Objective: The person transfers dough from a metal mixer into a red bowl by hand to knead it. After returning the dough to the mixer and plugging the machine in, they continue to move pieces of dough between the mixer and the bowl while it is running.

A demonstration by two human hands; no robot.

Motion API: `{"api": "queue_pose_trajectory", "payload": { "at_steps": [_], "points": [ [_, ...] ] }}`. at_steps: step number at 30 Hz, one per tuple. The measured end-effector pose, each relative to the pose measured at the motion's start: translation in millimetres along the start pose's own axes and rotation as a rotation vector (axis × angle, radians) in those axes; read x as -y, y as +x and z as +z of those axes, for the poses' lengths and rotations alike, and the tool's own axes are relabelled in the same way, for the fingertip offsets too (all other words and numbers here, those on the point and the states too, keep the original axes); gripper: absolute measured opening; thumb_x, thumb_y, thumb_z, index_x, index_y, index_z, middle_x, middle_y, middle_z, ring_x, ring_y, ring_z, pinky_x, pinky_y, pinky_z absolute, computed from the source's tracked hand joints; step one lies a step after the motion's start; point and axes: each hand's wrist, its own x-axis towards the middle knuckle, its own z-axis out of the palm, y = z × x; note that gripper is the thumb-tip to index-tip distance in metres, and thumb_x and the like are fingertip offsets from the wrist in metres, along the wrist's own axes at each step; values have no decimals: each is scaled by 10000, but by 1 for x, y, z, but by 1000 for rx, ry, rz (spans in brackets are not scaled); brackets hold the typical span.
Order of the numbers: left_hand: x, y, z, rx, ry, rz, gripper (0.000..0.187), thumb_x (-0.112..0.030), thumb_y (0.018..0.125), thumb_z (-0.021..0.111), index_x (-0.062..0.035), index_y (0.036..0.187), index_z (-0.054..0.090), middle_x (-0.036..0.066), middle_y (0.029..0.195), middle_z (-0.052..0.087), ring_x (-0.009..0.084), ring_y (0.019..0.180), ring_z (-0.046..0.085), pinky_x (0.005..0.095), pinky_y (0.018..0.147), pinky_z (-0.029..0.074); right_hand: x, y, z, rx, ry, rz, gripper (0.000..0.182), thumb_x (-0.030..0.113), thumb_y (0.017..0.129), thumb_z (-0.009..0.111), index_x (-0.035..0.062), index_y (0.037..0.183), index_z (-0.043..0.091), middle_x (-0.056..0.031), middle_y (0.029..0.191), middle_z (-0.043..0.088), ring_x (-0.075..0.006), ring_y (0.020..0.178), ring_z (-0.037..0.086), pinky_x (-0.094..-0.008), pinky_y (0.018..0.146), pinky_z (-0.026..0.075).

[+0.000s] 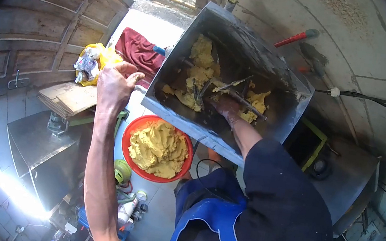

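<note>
A large metal mixing box (285, 84) stands at the top centre, with mixer bars (242, 98) and lumps of yellow dough (203, 56) inside. My right hand (226, 108) reaches down into the box beside the bars and dough; its fingers are hidden in shadow. My left hand (119, 79) is raised outside the box, to its left, with the fingers curled in and the thumb near them; what it holds, if anything, cannot be made out. Below the box's near edge, a red basin (126, 148) holds a big heap of yellow dough (160, 148).
A dark red cloth (139, 50) and a yellow plastic bag (86, 60) lie left of the box. Flat cardboard sheets (66, 99) rest below the bag. A green gas cylinder (122, 172) stands by the basin. A red-handled rod (294, 38) juts out behind the box.
</note>
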Motion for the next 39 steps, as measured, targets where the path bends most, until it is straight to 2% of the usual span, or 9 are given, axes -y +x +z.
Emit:
{"api": "queue_pose_trajectory", "payload": {
  "at_steps": [5,12,14,17,21,26,30,33,39],
  "points": [
    [-12,-1,-6,20,-40,-38,270,-200,818,842,6,978,774,153,904,771,223,813,741,353,762,573,-45,-4,10,-65,1,-436,800,673,894,550,26,1362,598,-209,1338,633,-370,1253,593,-486,1046,463],
    [-16,-4,-6,22,-68,-93,290,-180,829,845,26,1014,759,156,912,768,191,809,738,317,688,591,-15,-27,-51,220,-229,-285,657,584,836,709,-59,967,746,-278,1063,721,-410,1017,697,-468,927,543],
    [-17,-5,-7,26,-111,-142,252,-183,825,824,4,984,767,160,924,772,228,837,748,353,777,571,12,-83,-95,260,-79,-121,634,470,842,733,-88,1139,686,-291,1276,642,-406,1193,624,-468,980,518],
    [-15,-3,-6,11,-101,-145,250,-178,828,820,8,985,765,164,926,772,230,843,750,352,781,572,-12,-62,-25,-578,-229,-240,778,249,804,745,-44,1442,408,-253,1549,360,-398,1427,358,-493,1017,478],
    [-13,-2,-5,39,-121,-116,260,-184,826,822,10,989,764,164,930,772,234,852,751,357,792,573,4,-66,-5,-818,-287,-340,671,213,858,672,-45,1425,424,-246,1440,486,-397,1253,545,-505,919,521],
    [-9,-2,-3,14,-103,-88,266,-169,836,822,26,1005,758,164,919,768,214,833,745,342,748,581,18,-67,-38,-285,49,-289,453,184,919,613,-35,1311,555,-271,1135,683,-337,933,723,-499,747,562],
    [-1,2,1,34,-151,-117,265,-147,844,822,40,1018,753,158,900,766,192,806,739,324,690,586,32,-28,-25,-802,-378,-206,273,132,894,615,45,1149,663,-200,971,737,-281,893,729,-457,678,562],
    [-10,-2,-4,5,-87,-101,270,-186,814,835,3,994,767,162,931,771,235,843,749,361,785,575,31,-15,-5,-506,-364,22,291,78,868,614,72,1149,692,-152,957,746,-287,888,730,-445,727,571],
    [-19,-6,-10,26,-140,-95,246,-174,826,822,7,983,766,146,868,772,214,798,748,353,745,565,0,-51,-26,-28,-288,-302,290,57,864,606,66,1132,716,-133,879,724,-319,852,717,-461,769,576]
  ]
}}
